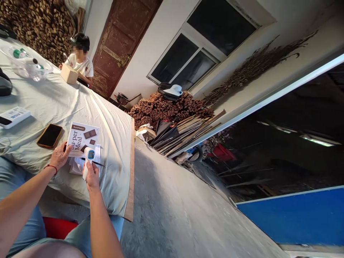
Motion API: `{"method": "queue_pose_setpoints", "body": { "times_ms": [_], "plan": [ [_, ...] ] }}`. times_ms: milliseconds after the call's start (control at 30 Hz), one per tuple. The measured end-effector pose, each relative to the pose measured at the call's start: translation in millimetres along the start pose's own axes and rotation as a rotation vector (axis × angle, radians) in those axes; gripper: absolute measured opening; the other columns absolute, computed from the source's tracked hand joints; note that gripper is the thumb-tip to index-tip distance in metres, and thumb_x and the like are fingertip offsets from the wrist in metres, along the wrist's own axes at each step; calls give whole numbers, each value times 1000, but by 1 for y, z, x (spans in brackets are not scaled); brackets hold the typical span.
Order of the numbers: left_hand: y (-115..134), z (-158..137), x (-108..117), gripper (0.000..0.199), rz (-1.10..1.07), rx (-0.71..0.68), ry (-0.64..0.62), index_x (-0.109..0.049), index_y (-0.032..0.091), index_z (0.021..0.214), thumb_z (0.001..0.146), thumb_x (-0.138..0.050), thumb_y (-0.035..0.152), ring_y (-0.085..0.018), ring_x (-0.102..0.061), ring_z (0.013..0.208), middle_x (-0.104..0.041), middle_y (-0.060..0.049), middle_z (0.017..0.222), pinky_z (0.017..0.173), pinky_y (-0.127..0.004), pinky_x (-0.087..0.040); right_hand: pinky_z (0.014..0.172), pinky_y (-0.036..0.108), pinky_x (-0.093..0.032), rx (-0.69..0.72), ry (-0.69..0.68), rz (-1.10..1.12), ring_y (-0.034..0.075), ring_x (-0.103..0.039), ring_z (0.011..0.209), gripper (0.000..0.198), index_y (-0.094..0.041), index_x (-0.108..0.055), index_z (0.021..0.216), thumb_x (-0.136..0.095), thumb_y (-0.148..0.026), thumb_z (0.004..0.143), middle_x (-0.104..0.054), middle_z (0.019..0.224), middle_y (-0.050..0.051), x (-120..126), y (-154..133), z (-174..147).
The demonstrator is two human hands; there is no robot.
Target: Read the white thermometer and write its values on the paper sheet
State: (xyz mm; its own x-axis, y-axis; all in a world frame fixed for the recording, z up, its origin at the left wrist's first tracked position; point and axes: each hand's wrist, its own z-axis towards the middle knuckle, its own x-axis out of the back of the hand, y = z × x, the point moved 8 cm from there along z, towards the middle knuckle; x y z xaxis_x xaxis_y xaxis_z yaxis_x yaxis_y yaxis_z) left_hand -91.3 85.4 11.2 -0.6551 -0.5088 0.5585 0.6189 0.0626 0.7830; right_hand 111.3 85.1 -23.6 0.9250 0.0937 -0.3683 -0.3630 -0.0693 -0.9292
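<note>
And here it all hinges on how the thermometer (89,154) lines up with the box (82,133). The right hand (92,175) is closed round the thermometer's grip, fingers wrapped snugly, the display facing the wearer. The thermometer's long axis runs forward, away from the body, with its head in front of the box's near right corner in this view; whether the 2 touch, it's impossible to tell. The box lies ahead and slightly left of the right hand, but it's the left hand (61,156) that's nearer, nearly closed on the near left edge, thumb over the printed face, the other fingers partly hidden. That face is turned up towards the wearer. So 2 hands, 2 things, side by side over the cloth-covered table (113,143)! Papers (97,152) and a pen (100,163) lie just beside, partly covered, and a phone (50,135) rests left of the box.
</note>
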Motion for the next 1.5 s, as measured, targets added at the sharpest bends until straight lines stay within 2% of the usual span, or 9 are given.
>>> {"method": "queue_pose_setpoints", "body": {
  "times_ms": [333, 667, 767, 900, 1000, 1100, 1233, 1333, 1500],
  "plan": [
    [9, -2, -1, 75, -37, -107, 3, -51, 16, 125, 72, -59, 69, -32, -64, 105, -69, -14, 111, 92, -45, -50, 44, 21, -38, -169, -52, 207, 10, -51, 53, 39, -17, -64, 72, -75, -53, 60, -61, 65, 1, -11, -5, -18],
    [13, -3, -4, 78, -14, -240, 56, -39, 16, 138, 74, -65, 54, -36, -60, 112, -62, -17, 122, 100, -55, -44, 52, 26, -44, -108, -110, 90, 13, -55, 59, 38, -18, -67, 79, -69, -54, 66, -65, 73, 3, 2, -21, -41],
    [8, -2, -6, 81, 25, -237, 77, -34, 14, 141, 75, -63, 52, -38, -58, 116, -59, -20, 126, 101, -58, -42, 63, 29, -48, 38, -59, -165, 17, -60, 68, 40, -18, -68, 85, -64, -56, 72, -67, 76, 4, 28, -37, -32],
    [3, 0, -12, 84, 110, -240, 69, -28, 11, 144, 77, -59, 52, -39, -52, 125, -52, -23, 136, 106, -57, -38, 83, 35, -48, 217, 178, -870, 27, -63, 98, 47, -15, -67, 109, -63, -48, 76, -70, 104, 12, 83, -70, -12],
    [-1, 0, -18, 87, 198, -211, 36, -27, 8, 145, 78, -58, 54, -40, -49, 128, -49, -25, 140, 108, -55, -37, 83, 36, -46, 107, 338, -1280, 31, -62, 106, 44, -16, -66, 116, -62, -40, 80, -66, 114, 16, 126, -78, 3],
    [-3, 0, -22, 88, 251, -187, 12, -25, 6, 146, 79, -56, 54, -41, -49, 128, -49, -27, 140, 108, -54, -37, 82, 36, -44, 11, 346, -1484, 31, -62, 105, 43, -16, -64, 121, -62, -36, 83, -65, 114, 16, 148, -76, 12],
    [-4, 1, -24, 85, 265, -203, 21, -25, 9, 146, 80, -55, 53, -40, -48, 129, -49, -25, 140, 109, -55, -35, 90, 40, -39, 208, 375, -1577, 32, -56, 109, 46, -16, -62, 128, -63, -31, 85, -61, 121, 18, 132, -80, 11],
    [-5, 4, -21, 83, 243, -209, 60, -27, 7, 145, 80, -54, 50, -42, -47, 128, -49, -27, 138, 108, -58, -35, 93, 40, -37, 381, 231, -1536, 29, -54, 111, 35, -21, -67, 123, -57, -24, 90, -61, 121, 14, 93, -72, 13],
    [6, -11, 8, 76, 189, -226, 251, -22, 9, 147, 82, -51, 37, -39, -39, 134, -40, -24, 144, 110, -56, -34, 90, 39, -39, 374, 18, -1527, 28, -52, 108, 32, -24, -72, 114, -52, -16, 91, -65, 115, 11, 57, -48, 23]
  ]
}}
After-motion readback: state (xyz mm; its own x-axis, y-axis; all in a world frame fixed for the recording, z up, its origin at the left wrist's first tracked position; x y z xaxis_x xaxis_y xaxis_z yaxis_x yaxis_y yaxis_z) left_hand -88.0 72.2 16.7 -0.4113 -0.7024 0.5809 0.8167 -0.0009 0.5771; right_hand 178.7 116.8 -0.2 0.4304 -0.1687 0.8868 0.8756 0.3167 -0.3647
